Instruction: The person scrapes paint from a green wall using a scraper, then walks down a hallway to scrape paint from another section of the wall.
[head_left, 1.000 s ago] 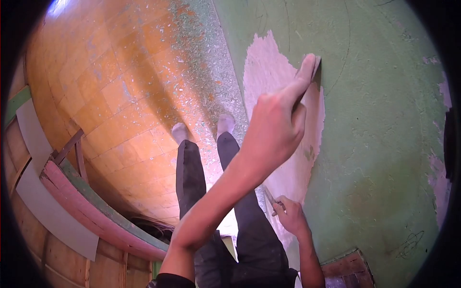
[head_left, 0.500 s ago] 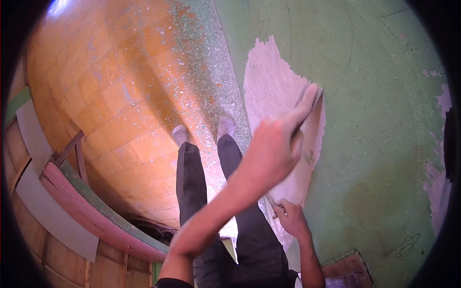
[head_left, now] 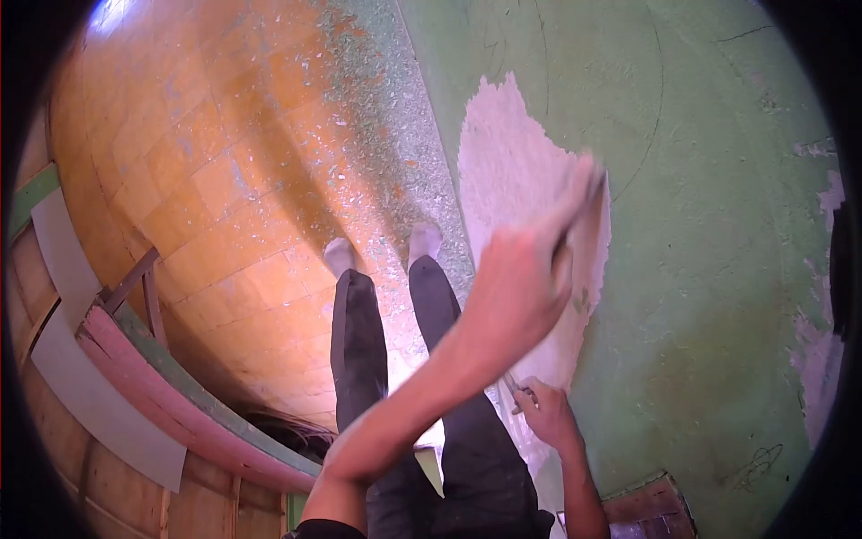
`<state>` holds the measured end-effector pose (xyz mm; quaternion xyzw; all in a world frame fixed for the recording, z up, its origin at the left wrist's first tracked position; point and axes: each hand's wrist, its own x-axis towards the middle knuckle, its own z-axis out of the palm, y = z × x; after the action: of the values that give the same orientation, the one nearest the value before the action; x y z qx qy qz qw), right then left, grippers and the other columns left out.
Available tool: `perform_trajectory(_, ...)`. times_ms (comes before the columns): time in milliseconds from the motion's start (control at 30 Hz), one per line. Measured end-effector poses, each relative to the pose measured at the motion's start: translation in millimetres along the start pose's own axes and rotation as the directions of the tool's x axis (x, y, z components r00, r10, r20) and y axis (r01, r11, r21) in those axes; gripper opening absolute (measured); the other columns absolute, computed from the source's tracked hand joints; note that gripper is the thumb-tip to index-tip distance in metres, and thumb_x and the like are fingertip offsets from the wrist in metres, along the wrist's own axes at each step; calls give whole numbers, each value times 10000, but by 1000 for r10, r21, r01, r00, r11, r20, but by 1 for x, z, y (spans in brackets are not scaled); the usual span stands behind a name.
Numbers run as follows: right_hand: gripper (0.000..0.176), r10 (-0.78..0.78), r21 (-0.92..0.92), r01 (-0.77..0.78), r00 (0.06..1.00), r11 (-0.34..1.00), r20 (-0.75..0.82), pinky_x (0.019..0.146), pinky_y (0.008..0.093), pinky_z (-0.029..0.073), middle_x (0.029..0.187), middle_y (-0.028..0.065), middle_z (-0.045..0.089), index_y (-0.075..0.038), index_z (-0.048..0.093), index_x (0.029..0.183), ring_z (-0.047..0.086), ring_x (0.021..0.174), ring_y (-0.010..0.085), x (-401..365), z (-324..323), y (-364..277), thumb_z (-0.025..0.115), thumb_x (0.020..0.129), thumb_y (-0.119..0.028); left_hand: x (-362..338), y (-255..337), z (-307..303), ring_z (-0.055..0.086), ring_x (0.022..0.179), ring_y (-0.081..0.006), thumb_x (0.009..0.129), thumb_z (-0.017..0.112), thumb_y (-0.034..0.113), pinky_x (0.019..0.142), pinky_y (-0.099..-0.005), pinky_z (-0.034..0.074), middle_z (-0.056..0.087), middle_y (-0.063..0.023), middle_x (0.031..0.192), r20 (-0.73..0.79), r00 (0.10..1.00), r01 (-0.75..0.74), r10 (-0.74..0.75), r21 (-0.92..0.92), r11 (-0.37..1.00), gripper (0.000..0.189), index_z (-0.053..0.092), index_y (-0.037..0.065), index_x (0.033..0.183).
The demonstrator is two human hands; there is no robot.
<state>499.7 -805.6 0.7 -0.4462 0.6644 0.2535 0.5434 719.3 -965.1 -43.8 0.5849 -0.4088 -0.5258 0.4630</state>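
Observation:
My left hand (head_left: pixel 525 274) reaches across to the green painted wall (head_left: pixel 700 260), slightly smeared by motion. Its fingers are closed on a flat, dark-edged scraper (head_left: pixel 596 180), mostly hidden by the hand, with the forefinger stretched along it. The scraper lies at the right edge of a bare whitish patch (head_left: pixel 507 153) with ragged paint borders. Lower down, near the patch's bottom part, my right hand (head_left: pixel 546 411) is closed round a thin greyish piece (head_left: pixel 511 383), whose kind I cannot make out.
Paint flakes (head_left: pixel 377 117) lie thickly along the wall's foot and scatter over the orange tiled floor (head_left: pixel 197 180). My feet (head_left: pixel 425 241) stand among them. A pink and green wooden edge (head_left: pixel 180 386) curves at lower left. A brown wooden piece (head_left: pixel 651 508) sits at bottom right.
My left hand has shifted very slightly right and is more blurred, with the scraper still at the patch's edge. My right hand stays nearly in place. The whole view has moved slightly.

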Motion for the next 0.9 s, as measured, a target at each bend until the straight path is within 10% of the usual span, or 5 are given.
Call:
perform_trajectory(233,198,15,28,-16,1000,999,26,752,421,550,803,185,729,14,644,1042,753,803,311,1,-1,0,590,976,-164,-12,4,0,634,755,-477,800,525,-62,732,-543,475,643,-309,855,50,999,1,-2,29,1000,747,439,90,1526)
perform_trajectory(333,212,31,27,-32,999,999,24,754,424,550,809,189,729,17,643,1047,753,805,313,-1,-2,0,595,974,-176,13,11,-22,645,763,-436,798,486,-98,777,-455,503,623,-297,853,123,977,157,-176,154,976,768,459,137,1528)
perform_trajectory(900,227,46,28,-47,998,998,49,742,416,551,835,211,726,33,646,1055,755,799,302,2,0,-2,586,972,-170,32,11,-18,653,740,-469,820,485,-83,744,-540,505,644,-341,907,51,995,71,-80,158,985,770,375,86,1563)
